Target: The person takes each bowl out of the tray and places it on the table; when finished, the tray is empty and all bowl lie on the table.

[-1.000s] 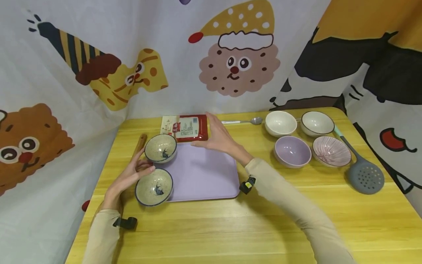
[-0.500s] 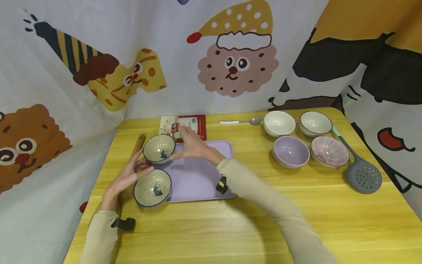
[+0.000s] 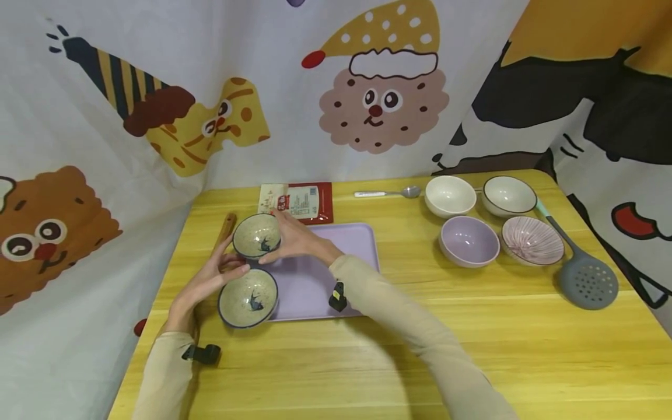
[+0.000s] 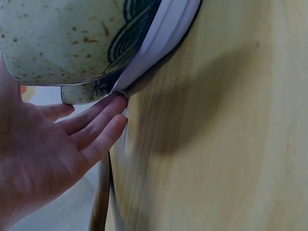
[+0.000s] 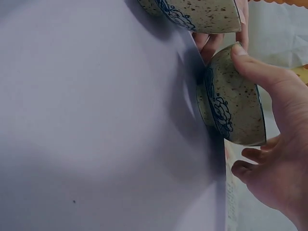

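Observation:
Two speckled bowls with blue rims and a blue bird inside stand on the left side of the lilac tray [image 3: 336, 262]. Around the right side of the far bowl [image 3: 257, 236] my right hand [image 3: 300, 238] is wrapped, its thumb pressed on the outer wall in the right wrist view and its fingers on the other side. My left hand [image 3: 210, 277] lies left of the bowls, fingers loosely extended by the far bowl. Its thumb is beside the near bowl [image 3: 248, 298]. In the left wrist view its fingertips [image 4: 115, 122] reach the tray's edge.
Behind the tray lie a red and white food packet [image 3: 307, 203] and a spoon [image 3: 388, 193]. Several bowls, among them a purple one [image 3: 469, 241], stand at the right beside a grey slotted turner [image 3: 588, 282]. A wooden handle [image 3: 227, 230] lies at the left.
My right hand has moved left across the tray from near the packet and has taken hold of the far bowl. The left hand and both bowls have hardly moved.

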`<action>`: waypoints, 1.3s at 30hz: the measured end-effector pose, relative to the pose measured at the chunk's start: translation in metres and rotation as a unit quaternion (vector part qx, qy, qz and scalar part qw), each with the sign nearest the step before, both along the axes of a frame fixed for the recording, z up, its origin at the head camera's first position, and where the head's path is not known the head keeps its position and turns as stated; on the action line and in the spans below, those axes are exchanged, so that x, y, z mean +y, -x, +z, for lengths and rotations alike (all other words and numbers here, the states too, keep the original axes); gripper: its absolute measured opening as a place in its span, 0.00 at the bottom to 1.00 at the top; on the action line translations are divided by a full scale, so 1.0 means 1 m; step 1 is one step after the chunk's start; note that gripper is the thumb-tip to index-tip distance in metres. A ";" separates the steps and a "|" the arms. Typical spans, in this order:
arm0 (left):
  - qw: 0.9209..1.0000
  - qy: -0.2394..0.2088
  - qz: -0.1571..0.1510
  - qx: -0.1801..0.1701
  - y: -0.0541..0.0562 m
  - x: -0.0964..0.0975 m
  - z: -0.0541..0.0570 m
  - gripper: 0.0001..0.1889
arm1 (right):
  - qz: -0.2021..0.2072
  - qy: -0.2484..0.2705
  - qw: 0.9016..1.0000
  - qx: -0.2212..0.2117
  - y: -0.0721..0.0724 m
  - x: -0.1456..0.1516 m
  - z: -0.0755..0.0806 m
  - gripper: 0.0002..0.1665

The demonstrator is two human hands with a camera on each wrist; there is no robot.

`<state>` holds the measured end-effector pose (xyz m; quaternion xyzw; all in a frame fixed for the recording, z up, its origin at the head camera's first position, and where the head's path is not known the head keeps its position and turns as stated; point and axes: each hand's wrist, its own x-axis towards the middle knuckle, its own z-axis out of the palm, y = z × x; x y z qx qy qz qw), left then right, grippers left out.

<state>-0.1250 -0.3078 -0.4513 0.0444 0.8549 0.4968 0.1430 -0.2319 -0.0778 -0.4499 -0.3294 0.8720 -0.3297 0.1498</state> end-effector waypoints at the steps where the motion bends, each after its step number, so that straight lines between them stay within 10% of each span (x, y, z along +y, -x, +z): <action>1: 1.000 0.000 -0.001 0.000 0.000 0.000 0.000 0.51 | 0.002 0.003 1.000 -0.002 0.000 -0.001 -0.001 0.81; 18: 1.000 -0.003 -0.003 0.007 0.001 -0.001 -0.003 0.50 | -0.026 0.096 0.995 0.006 0.000 0.002 -0.013 0.75; 39: 0.999 0.042 -0.021 0.005 -0.001 0.001 0.000 0.40 | -0.121 0.172 0.977 0.044 0.004 0.070 0.012 0.70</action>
